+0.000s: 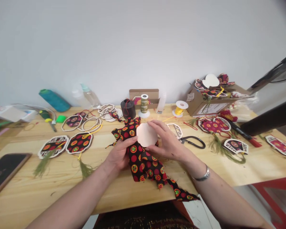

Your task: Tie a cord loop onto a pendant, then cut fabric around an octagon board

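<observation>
"White disc (pixel 147 135): where is it?"

"Over the patterned cloth (pixel 134 159), between my 2 hands."

"And your grip?"

"My left hand (pixel 120 154) is closed on the cloth, its thumb against the disc's left edge. My right hand (pixel 169 143) is clamped on the disc's right side, thumb low, fingers high."

"What's around the cloth?"

"Behind it I see 1 black thread cone (pixel 128 109) and 1 mottled green spool (pixel 144 105). Black-handled scissors (pixel 195 143) lie to its right. To its left are 2 tasselled ornaments (pixel 79 142) and, farther left, my phone (pixel 6 173)."
</observation>
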Motion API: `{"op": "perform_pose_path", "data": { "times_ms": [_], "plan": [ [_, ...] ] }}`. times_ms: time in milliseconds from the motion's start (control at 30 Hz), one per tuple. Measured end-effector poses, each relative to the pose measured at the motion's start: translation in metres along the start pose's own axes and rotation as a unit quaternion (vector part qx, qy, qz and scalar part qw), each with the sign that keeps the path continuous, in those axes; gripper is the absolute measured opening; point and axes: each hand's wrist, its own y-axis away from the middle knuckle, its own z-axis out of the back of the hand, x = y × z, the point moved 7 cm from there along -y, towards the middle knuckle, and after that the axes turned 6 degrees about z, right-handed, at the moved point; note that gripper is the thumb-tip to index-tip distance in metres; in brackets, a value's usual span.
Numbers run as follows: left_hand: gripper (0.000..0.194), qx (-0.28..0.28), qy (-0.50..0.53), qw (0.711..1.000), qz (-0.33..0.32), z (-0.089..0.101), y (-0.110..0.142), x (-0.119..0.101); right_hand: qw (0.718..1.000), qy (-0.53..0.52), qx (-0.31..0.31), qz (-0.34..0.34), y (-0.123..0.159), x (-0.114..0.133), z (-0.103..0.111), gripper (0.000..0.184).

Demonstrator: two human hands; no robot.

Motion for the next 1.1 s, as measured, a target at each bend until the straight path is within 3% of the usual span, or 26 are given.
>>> {"op": "perform_pose_path", "data": {
  "times_ms": [100, 167, 233, 300, 367, 467, 600, 733, 867, 1100],
  "plan": [
    [0.054, -0.022, -0.028, 0.998, -0.051, 0.000, -0.001, -0.004, 0.999, -0.031, -0.005, 0.010, -0.001, 0.000, 0.002, 0.087],
    [0.058, -0.034, -0.038, 0.997, -0.062, 0.002, -0.002, -0.005, 0.995, -0.069, -0.063, -0.035, -0.001, -0.009, 0.013, 0.080],
    [0.058, -0.044, -0.037, 0.996, -0.065, 0.006, -0.003, -0.007, 0.973, -0.110, -0.128, -0.161, 0.005, -0.032, 0.024, 0.061],
    [0.057, -0.051, -0.025, 0.996, -0.061, 0.008, -0.002, -0.010, 0.932, -0.151, -0.134, -0.301, 0.015, -0.054, 0.021, 0.069],
    [0.054, -0.058, -0.008, 0.997, -0.048, 0.009, 0.000, -0.011, 0.896, -0.211, -0.100, -0.378, 0.020, -0.066, 0.010, 0.078],
    [0.050, -0.063, 0.006, 0.998, -0.020, 0.007, 0.003, -0.009, 0.844, -0.360, -0.056, -0.393, 0.019, -0.063, -0.012, 0.079],
    [0.050, -0.057, -0.006, 0.998, -0.010, 0.008, 0.003, -0.005, 0.750, -0.531, 0.017, -0.394, 0.015, -0.042, -0.035, 0.078],
    [0.053, -0.051, -0.024, 0.998, -0.022, 0.010, -0.003, -0.004, 0.691, -0.596, -0.054, -0.406, 0.013, -0.039, -0.031, 0.059],
    [0.053, -0.084, -0.036, 0.995, -0.034, 0.013, -0.006, -0.006, 0.680, -0.597, -0.124, -0.408, 0.016, -0.048, -0.027, 0.040],
    [0.053, -0.078, -0.053, 0.994, -0.047, 0.013, -0.008, -0.007, 0.686, -0.575, -0.148, -0.420, 0.020, -0.058, -0.031, 0.040]
  ]
}}
